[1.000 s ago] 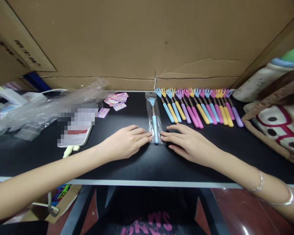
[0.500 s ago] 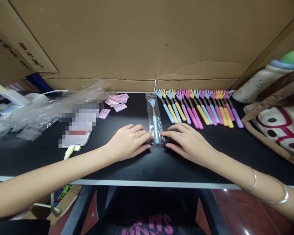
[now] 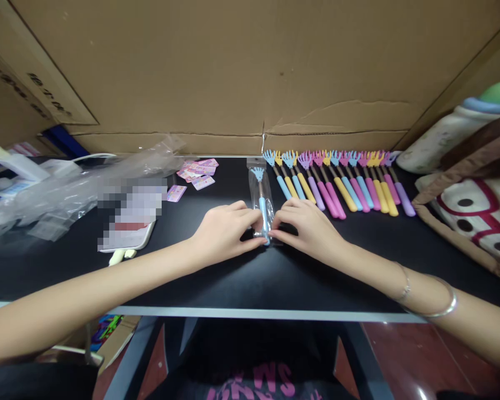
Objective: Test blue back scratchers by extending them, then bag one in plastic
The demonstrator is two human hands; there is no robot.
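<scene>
A blue back scratcher (image 3: 263, 210) with a hand-shaped head lies inside a transparent plastic bag (image 3: 268, 191), its handle end toward me. My left hand (image 3: 230, 229) pinches the lower left side of the bag, thumb tip beside the handle end. From the other side, my right hand (image 3: 306, 225) pinches the lower right of the bag with thumb and curled fingers. The bag's bottom edge is partly covered by my fingers. Just beyond my right hand, a row of back scratchers (image 3: 337, 191) in blue, yellow, pink and purple lies on the black table (image 3: 216, 291).
Small printed cards (image 3: 198, 169) lie left of the bag. Farther left are a phone (image 3: 135, 219) with a cable and a heap of plastic bags (image 3: 87, 180). A cloth bag (image 3: 475, 222) and a bottle (image 3: 441, 136) stand right. Cardboard (image 3: 233, 72) walls the back.
Both hands have moved inward, closing from loosely spread fingers to a pinch on the lower part of the bag around the handle end. The row of back scratchers has stayed put.
</scene>
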